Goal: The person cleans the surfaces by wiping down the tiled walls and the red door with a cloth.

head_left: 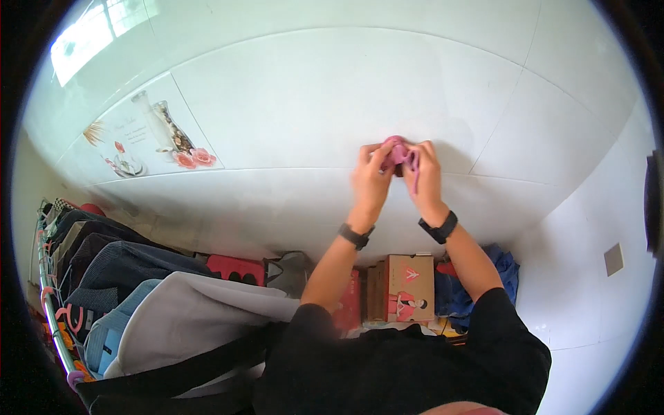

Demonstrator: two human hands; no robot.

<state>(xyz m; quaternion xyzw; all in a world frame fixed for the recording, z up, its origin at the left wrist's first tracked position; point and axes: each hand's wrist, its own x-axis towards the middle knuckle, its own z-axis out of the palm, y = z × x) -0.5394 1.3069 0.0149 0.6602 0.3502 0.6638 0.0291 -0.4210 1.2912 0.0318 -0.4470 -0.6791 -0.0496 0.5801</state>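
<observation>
Up against the white tiled wall, both of my arms are raised, and the hands meet at a small pink object [395, 151]. It looks rounded at the top, and a mauve strip hangs down from its right side; its exact kind cannot be made out. My left hand [371, 173] grips it from the left, with thumb and fingers bent round its edge. My right hand [425, 173] pinches it from the right, the strip running along its fingers. Part of the object is hidden behind the fingers. Each wrist wears a black band.
Clothes, among them a grey garment [187, 311], hang on a metal rail [52, 304] at the left. Below my arms stand a cardboard box [409, 270], a red case [235, 268] and blue denim [503, 273]. A wall plate [613, 260] is on the right wall.
</observation>
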